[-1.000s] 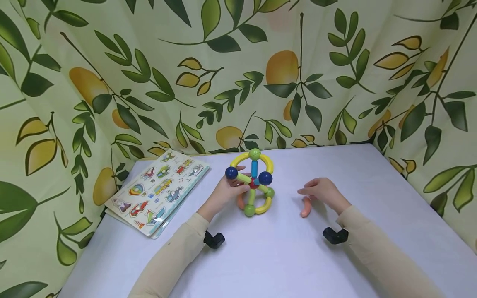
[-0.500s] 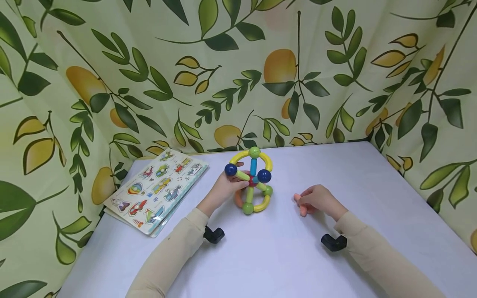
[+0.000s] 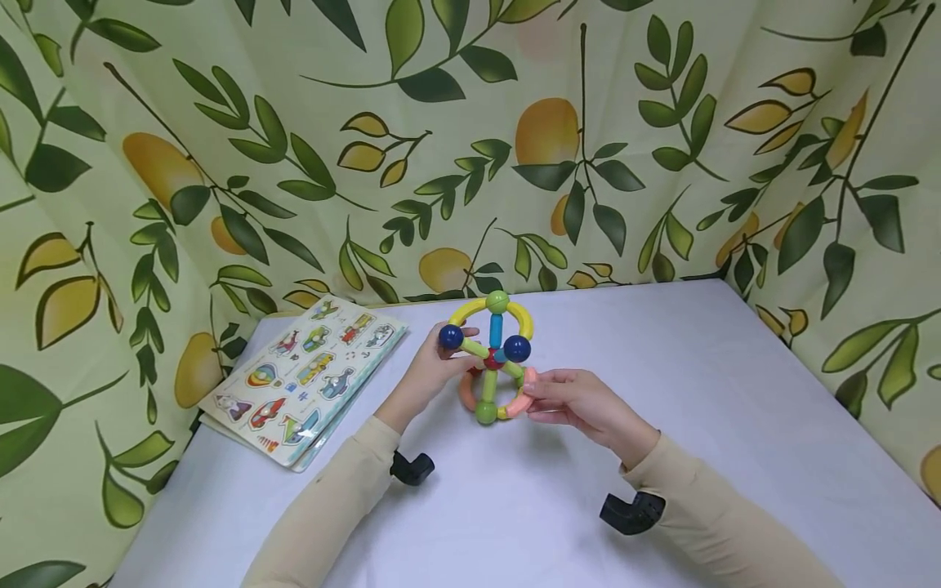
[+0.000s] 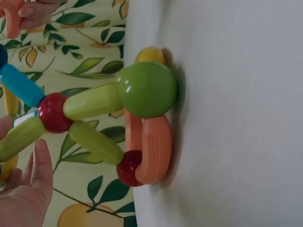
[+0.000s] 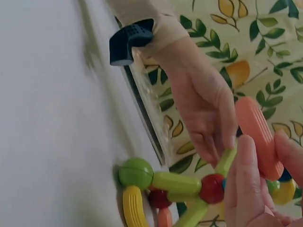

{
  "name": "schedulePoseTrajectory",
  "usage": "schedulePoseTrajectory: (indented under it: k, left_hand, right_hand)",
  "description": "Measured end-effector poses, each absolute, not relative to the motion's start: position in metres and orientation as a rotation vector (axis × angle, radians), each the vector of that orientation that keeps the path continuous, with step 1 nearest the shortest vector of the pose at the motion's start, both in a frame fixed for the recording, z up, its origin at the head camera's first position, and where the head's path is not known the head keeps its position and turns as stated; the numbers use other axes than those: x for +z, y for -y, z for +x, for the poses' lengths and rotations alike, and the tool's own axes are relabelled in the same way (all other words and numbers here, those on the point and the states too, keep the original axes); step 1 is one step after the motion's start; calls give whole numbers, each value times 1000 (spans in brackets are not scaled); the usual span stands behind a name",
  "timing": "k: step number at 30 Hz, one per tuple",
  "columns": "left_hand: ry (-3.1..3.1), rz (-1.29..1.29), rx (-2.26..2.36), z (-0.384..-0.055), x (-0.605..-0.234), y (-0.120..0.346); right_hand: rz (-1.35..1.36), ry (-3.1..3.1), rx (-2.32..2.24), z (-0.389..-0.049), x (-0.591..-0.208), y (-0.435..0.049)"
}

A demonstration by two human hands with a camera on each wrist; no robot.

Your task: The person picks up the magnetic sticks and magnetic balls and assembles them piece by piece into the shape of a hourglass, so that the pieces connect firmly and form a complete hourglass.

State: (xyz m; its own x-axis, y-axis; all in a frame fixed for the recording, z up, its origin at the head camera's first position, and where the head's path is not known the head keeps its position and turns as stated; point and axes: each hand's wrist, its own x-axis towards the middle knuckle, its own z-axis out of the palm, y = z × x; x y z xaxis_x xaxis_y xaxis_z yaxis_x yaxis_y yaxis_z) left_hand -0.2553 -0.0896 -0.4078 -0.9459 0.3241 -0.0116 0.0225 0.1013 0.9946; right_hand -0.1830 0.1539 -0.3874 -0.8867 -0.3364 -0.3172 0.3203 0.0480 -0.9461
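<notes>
A toy figure of magnetic rods and balls stands upright on the table, with a red ball (image 4: 53,112) at its centre and light green rods (image 4: 93,100) spreading from it. Green balls (image 3: 486,412) and curved rods form its ring base; a yellow arch (image 3: 521,321) tops it. My left hand (image 3: 430,371) holds the figure's left side, fingers around a light green rod near a navy ball (image 3: 451,336). Between thumb and fingers, my right hand (image 3: 588,406) pinches a salmon-pink curved rod (image 5: 259,137), which overlaps the ring's right side in the head view.
Picture puzzle boards (image 3: 305,380) with vehicle images lie stacked at the table's left. A leaf-and-fruit patterned cloth (image 3: 470,147) hangs around the back and sides of the white table (image 3: 706,384). Each wrist carries a black mount (image 3: 632,513).
My right hand has picked the salmon-pink curved rod up from the table and carried it left to the figure. My left hand keeps hold of the figure, nearly still.
</notes>
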Motion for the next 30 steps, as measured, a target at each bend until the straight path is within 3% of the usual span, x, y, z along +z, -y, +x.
schedulePoseTrajectory:
  k: [30]
  left_hand:
    - [-1957,390,2094,-256,-393,112]
  right_hand:
    - [52,-1681,-2231,-169,-388,-112]
